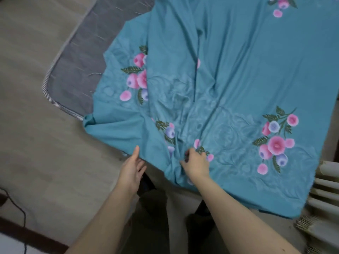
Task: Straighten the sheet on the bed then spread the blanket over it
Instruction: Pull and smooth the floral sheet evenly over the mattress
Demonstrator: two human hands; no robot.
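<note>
- Clamping right grip (196, 163) on bunched sheet (238, 70), lower centre of frame.
- Touching hem just left with left grip (133, 169), fingers straight, apart.
- Stretching rumpled toward upper right, leaving bed (77, 61) bare upper left.

Left hand (132, 169), right hand (196, 162): both mine, bare, forearms (229, 202) uncovered to frame edge. Lower down, drab olive-grey trousers (156, 208). Dark footwear (146, 182), too blurred to identify.
</note>
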